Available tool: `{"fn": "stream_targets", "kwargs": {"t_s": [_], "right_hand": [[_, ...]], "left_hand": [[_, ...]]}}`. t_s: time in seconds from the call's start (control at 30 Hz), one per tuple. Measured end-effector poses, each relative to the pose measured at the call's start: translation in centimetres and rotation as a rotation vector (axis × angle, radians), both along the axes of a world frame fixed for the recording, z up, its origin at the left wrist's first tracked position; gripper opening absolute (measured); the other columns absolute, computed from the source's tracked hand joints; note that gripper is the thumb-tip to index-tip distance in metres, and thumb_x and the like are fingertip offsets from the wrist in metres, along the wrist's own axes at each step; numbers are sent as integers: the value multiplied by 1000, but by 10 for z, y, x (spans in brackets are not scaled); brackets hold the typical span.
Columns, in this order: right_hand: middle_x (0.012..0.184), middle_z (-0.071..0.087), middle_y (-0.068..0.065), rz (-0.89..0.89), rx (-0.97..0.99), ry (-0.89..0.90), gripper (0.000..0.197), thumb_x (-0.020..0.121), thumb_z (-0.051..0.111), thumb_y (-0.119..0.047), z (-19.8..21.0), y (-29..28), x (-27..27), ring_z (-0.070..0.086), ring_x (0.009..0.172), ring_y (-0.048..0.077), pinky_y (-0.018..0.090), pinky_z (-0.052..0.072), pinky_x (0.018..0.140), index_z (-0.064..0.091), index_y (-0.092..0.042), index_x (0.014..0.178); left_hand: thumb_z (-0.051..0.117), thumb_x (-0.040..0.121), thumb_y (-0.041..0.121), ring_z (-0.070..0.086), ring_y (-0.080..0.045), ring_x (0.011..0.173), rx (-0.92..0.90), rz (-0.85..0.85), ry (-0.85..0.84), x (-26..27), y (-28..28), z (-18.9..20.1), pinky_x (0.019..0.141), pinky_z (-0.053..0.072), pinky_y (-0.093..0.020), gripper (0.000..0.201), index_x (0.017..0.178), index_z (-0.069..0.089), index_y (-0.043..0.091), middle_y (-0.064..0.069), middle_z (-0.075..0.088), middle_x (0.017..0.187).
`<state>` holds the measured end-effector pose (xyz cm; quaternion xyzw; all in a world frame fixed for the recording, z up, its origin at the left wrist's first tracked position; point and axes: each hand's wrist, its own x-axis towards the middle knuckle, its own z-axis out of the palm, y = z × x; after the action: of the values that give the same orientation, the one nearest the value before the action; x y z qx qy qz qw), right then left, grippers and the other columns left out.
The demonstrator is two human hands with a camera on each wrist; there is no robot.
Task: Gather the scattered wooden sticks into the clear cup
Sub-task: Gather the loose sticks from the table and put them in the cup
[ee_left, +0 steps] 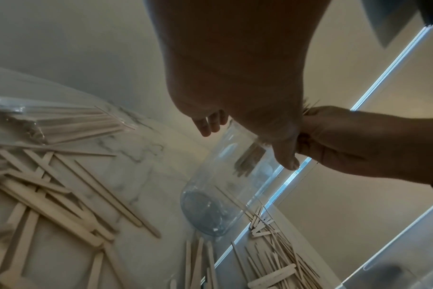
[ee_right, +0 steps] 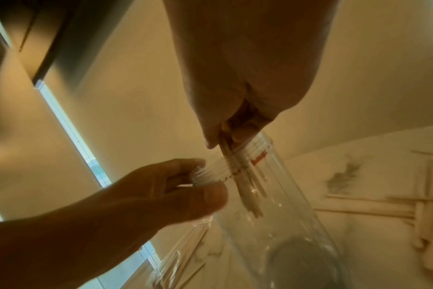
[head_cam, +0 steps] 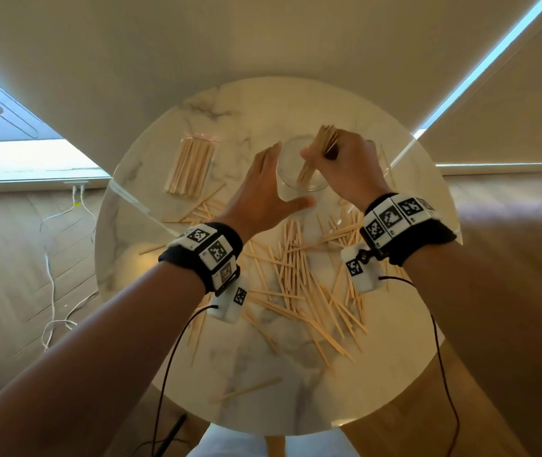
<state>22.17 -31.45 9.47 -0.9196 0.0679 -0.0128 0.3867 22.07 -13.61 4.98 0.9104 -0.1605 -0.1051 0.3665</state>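
A clear cup (head_cam: 316,184) with a threaded rim stands at the far middle of the round marble table (head_cam: 378,374). My left hand (head_cam: 291,176) holds it by the rim, fingers on the far-left side and thumb on the near side; the right wrist view shows this pinch on the cup (ee_right: 284,224). My right hand (head_cam: 320,153) grips a bundle of wooden sticks (head_cam: 327,135) upright over the mouth. The lower ends of the bundle (ee_right: 247,191) are inside the cup, above its bottom. Many scattered sticks (head_cam: 296,275) lie on the table nearer to me.
A clear plastic bag of sticks (head_cam: 190,166) lies left of the cup. One stick (head_cam: 246,389) lies alone near the table's front edge. More loose sticks (ee_left: 272,254) lie beside the cup's base. White cables (head_cam: 52,282) run over the floor at left.
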Motion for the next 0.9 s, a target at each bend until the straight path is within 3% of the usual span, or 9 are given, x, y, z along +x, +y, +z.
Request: {"fn": "stream_targets", "kwargs": {"t_s": [0.1,0.17,0.27,0.4,0.57,0.63,0.7,0.77,0.9], "right_hand": [[83,71,-2,154,-131,27,26,93,70,-41,0,6,8,66,80,15,23,50,74,72,-15,92],[82,69,-2,230,-204,62,27,92,71,-41,-4,8,10,65,80,17,28,51,79,70,-14,90],[81,69,-5,247,-242,71,26,91,71,-43,-11,6,10,64,81,15,38,49,94,68,-18,85],[95,72,-7,228,-150,75,25,92,73,-41,-10,2,6,64,91,5,-2,36,78,73,-18,101],[102,73,-13,275,-144,66,24,97,66,-41,-7,-2,-1,64,98,-1,-10,19,83,75,-22,110],[104,73,-14,276,-175,22,25,100,60,-42,-5,-3,-4,65,101,2,-6,13,94,74,-25,112],[105,73,-13,252,-152,-62,26,100,57,-40,-1,-6,-8,66,99,5,20,32,111,73,-24,113],[106,73,-11,225,-110,-170,23,99,59,-33,8,-10,-17,65,95,6,34,49,100,73,-21,111],[104,71,-6,192,18,-247,13,99,63,-17,20,-7,-59,63,90,3,7,43,78,72,-13,108]], "left_hand": [[86,77,42,37,-26,143,-34,14,-21,3,-3,-6,118,34,-34,107,156,26,2,-13,39,155],[87,77,41,48,-29,134,-74,27,-58,2,-4,-10,107,48,-47,97,151,37,3,-14,48,147],[87,77,39,53,-28,129,-89,23,-95,2,-3,-15,101,52,-47,91,147,42,4,-13,51,143],[87,75,45,54,-19,127,-138,45,-90,3,2,-21,100,52,-39,92,148,42,9,-6,52,143],[85,76,49,56,-12,124,-152,33,-80,5,4,-26,97,50,-23,93,150,40,14,-7,51,145],[85,77,45,53,-7,123,-155,30,-62,5,5,-24,95,44,-14,91,150,39,13,-7,51,145],[85,80,41,54,-9,123,-133,19,-76,4,8,-21,98,47,-20,90,150,38,10,-9,51,145],[82,83,41,55,-12,126,-98,26,-68,0,15,-19,101,47,-24,89,152,36,9,-9,51,147],[79,87,36,56,-8,121,-72,57,13,-23,38,-21,97,46,-19,74,148,43,14,-3,56,141]]}}
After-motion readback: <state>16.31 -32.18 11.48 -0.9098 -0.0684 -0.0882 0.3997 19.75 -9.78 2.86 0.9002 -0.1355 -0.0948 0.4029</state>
